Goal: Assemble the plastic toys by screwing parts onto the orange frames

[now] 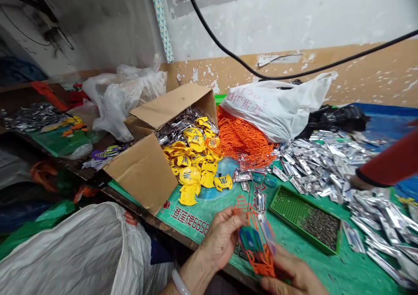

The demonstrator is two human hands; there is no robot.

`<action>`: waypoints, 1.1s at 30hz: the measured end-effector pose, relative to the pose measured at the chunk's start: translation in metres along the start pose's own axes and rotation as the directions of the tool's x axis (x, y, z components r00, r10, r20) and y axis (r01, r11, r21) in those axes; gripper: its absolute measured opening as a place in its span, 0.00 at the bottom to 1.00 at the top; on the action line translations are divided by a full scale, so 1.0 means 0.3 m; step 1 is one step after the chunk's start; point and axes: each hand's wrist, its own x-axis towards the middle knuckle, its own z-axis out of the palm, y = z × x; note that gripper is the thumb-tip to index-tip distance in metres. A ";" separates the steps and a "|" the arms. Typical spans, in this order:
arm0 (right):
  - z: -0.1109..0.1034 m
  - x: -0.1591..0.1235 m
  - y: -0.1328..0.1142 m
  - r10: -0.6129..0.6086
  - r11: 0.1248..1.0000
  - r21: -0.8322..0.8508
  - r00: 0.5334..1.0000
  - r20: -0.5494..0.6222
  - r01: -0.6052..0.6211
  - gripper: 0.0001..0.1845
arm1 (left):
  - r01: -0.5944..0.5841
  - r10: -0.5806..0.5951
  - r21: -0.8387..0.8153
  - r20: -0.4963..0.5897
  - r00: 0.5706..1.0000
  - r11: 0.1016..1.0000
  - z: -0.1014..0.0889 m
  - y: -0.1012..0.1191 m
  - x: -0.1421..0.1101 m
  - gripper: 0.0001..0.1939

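Note:
My left hand (218, 240), with a pale band at its wrist, pinches the upper left side of an orange plastic frame (263, 266). On the lower right, my right hand (292, 273) grips the same frame; it is partly blurred. A teal plastic piece (251, 239) sits against the frame between both hands. Something clear and shiny beside it is too smeared to name. Just beyond my hands are small silvery pieces (260, 199) and a green tray (289, 210) of tiny dark metal parts. Yellow plastic pieces (190, 175) lie further left.
An open cardboard box (143, 173) lies tipped, spilling silvery and yellow pieces. Behind are orange frames (244, 140) and a white plastic bag (271, 110). Another person's red sleeve (392, 160) reaches into the silvery heap (320, 164). A white sack (98, 251) stands at lower left.

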 end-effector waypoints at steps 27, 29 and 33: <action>-0.025 0.267 -0.053 0.216 0.924 -0.248 0.931 -0.294 -0.292 0.19 | -0.395 0.579 0.897 0.217 0.786 0.199 -0.017 0.050 -0.016 0.09; -0.018 0.211 -0.064 0.306 0.947 0.036 0.864 -0.400 -0.319 0.19 | -0.448 0.498 0.894 0.384 0.777 0.010 0.009 0.011 -0.011 0.12; -0.006 0.135 -0.072 0.481 0.791 0.568 0.805 -0.347 -0.228 0.29 | -0.496 0.367 0.857 0.510 0.778 -0.140 0.037 -0.044 -0.006 0.15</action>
